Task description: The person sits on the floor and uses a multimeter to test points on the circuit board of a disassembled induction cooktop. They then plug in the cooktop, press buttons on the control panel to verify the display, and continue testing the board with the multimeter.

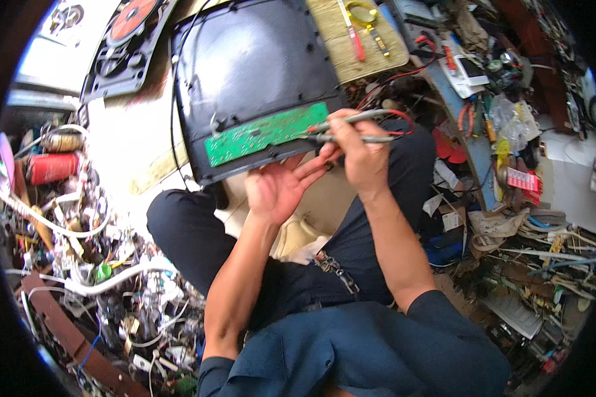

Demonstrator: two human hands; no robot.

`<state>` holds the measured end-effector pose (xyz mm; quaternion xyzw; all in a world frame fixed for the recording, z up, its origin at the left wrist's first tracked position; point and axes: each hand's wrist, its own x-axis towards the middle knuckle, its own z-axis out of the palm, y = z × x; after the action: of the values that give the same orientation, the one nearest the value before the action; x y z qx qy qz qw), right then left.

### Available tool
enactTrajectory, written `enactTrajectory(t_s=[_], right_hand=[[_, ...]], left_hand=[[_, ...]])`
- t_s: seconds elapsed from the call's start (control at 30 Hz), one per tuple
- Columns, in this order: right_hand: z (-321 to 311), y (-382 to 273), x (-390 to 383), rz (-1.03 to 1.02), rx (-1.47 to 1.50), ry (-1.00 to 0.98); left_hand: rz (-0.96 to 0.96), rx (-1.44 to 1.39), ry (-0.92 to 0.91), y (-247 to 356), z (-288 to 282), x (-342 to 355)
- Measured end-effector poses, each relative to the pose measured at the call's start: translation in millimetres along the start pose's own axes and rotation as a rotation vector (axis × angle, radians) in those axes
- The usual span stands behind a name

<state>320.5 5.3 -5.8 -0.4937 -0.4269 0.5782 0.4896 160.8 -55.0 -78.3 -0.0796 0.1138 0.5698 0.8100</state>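
Note:
A long green circuit board (pixel 251 135) lies along the near edge of a black plastic panel (pixel 258 59). In my right hand (pixel 364 162) two thin test probes (pixel 372 115) are pinched together, and their tips meet the board's right end. A red lead runs from them. My left hand (pixel 275 193) is palm up at the panel's near edge, its fingers stretched toward the right hand. Whether it carries any of the panel's weight, I cannot tell. A black cable (pixel 176 99) hangs down the panel's left side.
Beyond the panel, a red-handled screwdriver (pixel 353 40) and a yellow magnifying glass (pixel 364 14) lie on a board. At upper left rests a black casing with a round speaker-like part (pixel 129 23). Heaps of loose parts and wires (pixel 139 311) crowd both sides; pliers (pixel 467 116) stand at right.

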Motion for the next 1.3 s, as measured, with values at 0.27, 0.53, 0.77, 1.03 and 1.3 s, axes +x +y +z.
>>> enactTrajectory(t_s=[0.27,0.53,0.77,1.03,1.3], right_hand=[[-2,1,3,-0.014,0.037,-0.03],[-2,-2,2,-0.032,-0.005,-0.049],[-1,-6,0,-0.026,-0.016,-0.053],[2,3,2,0.016,0.068,-0.033],[-8,3,-2,0.007,0.133,0.015]], left_hand=[[0.023,0.088,-0.031,-2,-1,4],[0.022,0.076,-0.021,-1,-2,2],[-0.001,0.079,-0.07,-1,-6,2],[0.053,0.14,0.087,-3,-2,3],[0.05,0.025,-0.061,1,-13,3]])
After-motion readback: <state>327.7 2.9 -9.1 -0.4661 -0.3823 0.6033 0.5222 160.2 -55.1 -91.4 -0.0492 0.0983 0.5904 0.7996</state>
